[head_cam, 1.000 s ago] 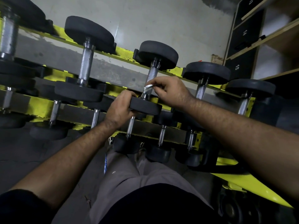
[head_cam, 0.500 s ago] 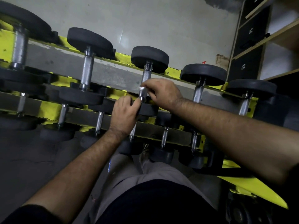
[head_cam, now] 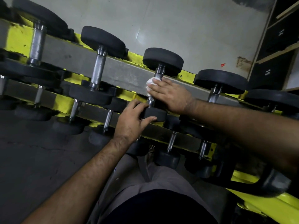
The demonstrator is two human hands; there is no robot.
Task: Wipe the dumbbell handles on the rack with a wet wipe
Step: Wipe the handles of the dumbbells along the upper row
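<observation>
A yellow and grey rack holds several black dumbbells with steel handles. My right hand wraps a crumpled white wet wipe around the handle of the middle dumbbell on the top row, covering most of the handle. My left hand grips the near black head of that same dumbbell, fingers curled over its top and thumb along its front edge. The far head rests on the rack's back rail.
More dumbbells sit left and right on the top row, and smaller ones on the lower row. A wooden shelf unit with numbered black boxes stands at the right. My legs are below the rack.
My right hand has closed more fully around the handle with the wipe and slid up it. My left hand keeps its hold on the near head. The camera has moved closer.
</observation>
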